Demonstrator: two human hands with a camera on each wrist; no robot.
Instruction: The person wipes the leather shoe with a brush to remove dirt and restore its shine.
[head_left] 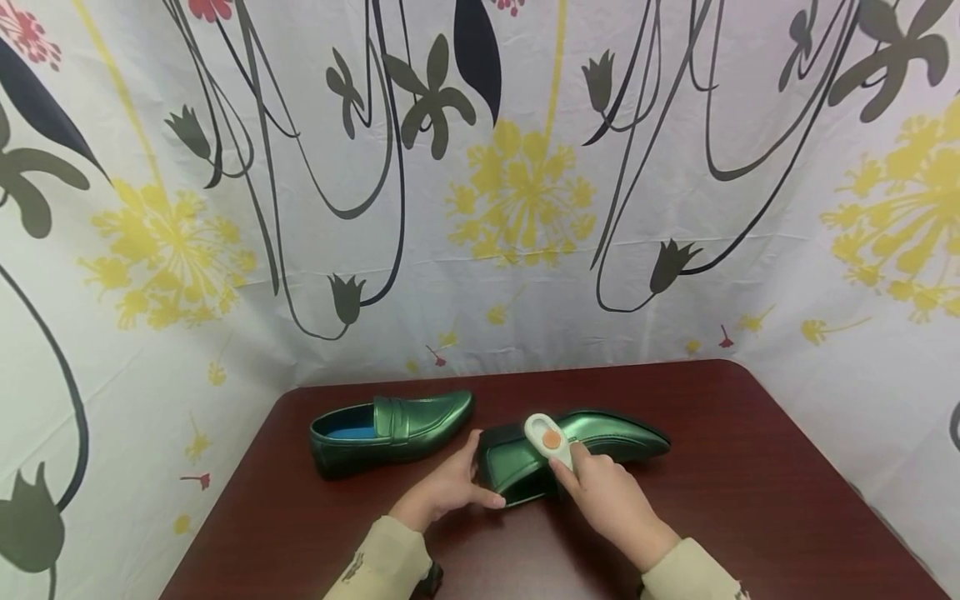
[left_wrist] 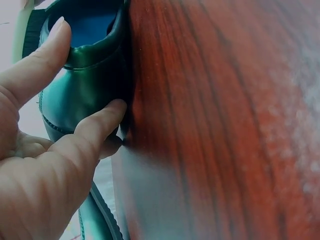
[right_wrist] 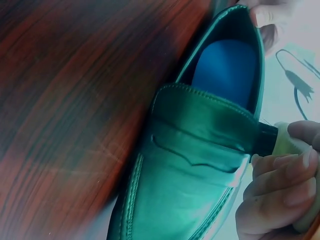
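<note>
A shiny green loafer (head_left: 615, 435) lies tilted on its side in the head view, its opening facing the person. My left hand (head_left: 444, 490) grips it by the heel, thumb and fingers spread around the back, as the left wrist view also shows. In my right hand (head_left: 613, 503) is a small brush (head_left: 552, 438) with a pale handle and an orange spot. Its dark bristles (right_wrist: 265, 139) touch the loafer's side in the right wrist view. A blue insole (right_wrist: 225, 72) shows inside the shoe.
A second green loafer (head_left: 431, 423) stands upright to the left on the dark red wooden table (head_left: 720, 433). Behind and beside the table hangs a white cloth (head_left: 517, 325) printed with flowers.
</note>
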